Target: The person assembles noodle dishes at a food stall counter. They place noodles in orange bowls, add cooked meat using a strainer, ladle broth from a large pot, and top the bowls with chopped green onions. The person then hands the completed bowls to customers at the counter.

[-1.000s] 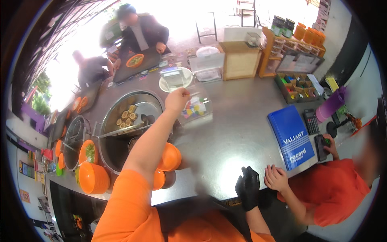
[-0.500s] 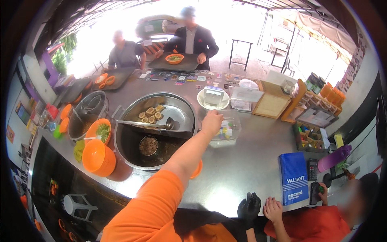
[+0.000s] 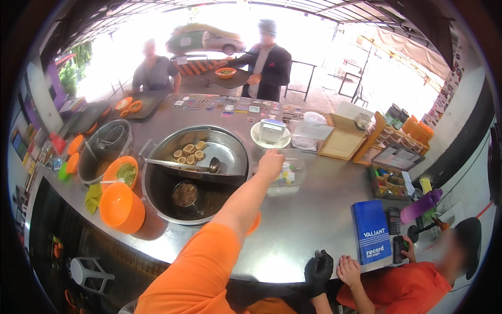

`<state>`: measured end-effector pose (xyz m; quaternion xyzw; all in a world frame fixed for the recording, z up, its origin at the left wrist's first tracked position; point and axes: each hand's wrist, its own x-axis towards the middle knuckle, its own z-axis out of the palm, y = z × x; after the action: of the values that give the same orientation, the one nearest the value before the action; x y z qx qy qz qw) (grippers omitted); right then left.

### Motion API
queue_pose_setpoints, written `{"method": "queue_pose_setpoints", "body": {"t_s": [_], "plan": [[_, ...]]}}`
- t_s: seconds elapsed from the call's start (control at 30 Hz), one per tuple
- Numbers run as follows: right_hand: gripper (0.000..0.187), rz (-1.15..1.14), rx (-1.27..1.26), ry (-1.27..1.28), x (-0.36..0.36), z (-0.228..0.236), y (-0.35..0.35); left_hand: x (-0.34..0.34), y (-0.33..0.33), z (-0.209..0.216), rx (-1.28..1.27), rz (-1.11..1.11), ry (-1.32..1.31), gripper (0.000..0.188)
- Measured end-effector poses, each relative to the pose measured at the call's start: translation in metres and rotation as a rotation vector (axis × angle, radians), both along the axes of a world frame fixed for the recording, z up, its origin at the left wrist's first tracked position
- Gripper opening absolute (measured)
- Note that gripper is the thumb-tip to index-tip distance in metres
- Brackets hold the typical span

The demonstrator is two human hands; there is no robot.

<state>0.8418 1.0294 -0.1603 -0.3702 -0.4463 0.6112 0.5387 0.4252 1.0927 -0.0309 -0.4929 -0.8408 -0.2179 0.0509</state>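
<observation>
My left hand (image 3: pixel 271 164), bare at the end of an orange sleeve, reaches over the counter to the near-left rim of a clear plastic box (image 3: pixel 295 178) with small coloured items inside. Its fingers are bent and closed; what they hold, if anything, is hidden. Just beyond stands a white bowl (image 3: pixel 257 137) with a pale device (image 3: pixel 272 131) in it. At the counter's near edge is my right hand (image 3: pixel 318 267) in a black glove, fingers loosely curled and partly apart, nothing seen in it. Beside it rests the bare hand (image 3: pixel 349 269) of a co-worker in red.
Left of my arm sits a large divided pot (image 3: pixel 238 196) with a ladle (image 3: pixel 214 165) across it. Orange bowls (image 3: pixel 121 209) are stacked nearby. A blue record book (image 3: pixel 372 230) lies on the right. Across the counter, a person holds a tray (image 3: pixel 238 78) with a bowl.
The person across the counter has shifted right and tilted the tray. The whole view has moved slightly. My left hand stays at the clear box, and my gloved hand remains by the counter edge.
</observation>
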Motion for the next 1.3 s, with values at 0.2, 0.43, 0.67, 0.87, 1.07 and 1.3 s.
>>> {"method": "queue_pose_setpoints", "body": {"t_s": [0.2, 0.43, 0.67, 0.87, 1.07, 1.3], "plan": [[0.016, -0.043, 0.189, -0.321, 0.027, 0.001, 0.028, 0.017, 0.000, -0.010, 0.172, 0.065, -0.085, 0.031], [0.031, -0.229, 0.726, -0.953, 0.047, 0.009, 0.040, 0.075, -0.088, 0.110, 0.577, -0.327, -0.129, 0.045], [0.040, 0.012, 1.030, -0.628, -0.117, 0.050, -0.041, 0.096, -0.352, 0.177, 0.706, -0.520, 0.102, 0.015], [0.047, 0.558, 1.234, -0.131, -0.272, 0.242, -0.143, 0.084, -0.598, 0.137, 0.618, 0.046, 0.101, 0.010], [0.052, 1.032, 1.694, 0.031, -0.390, 0.349, -0.323, 0.170, -0.809, 0.077, 0.908, 1.097, -0.169, 0.018], [0.052, 1.485, 2.063, 0.602, -0.468, 0.403, -0.536, 0.280, -0.900, 0.044, 1.167, 1.660, 0.088, 0.016]]}}
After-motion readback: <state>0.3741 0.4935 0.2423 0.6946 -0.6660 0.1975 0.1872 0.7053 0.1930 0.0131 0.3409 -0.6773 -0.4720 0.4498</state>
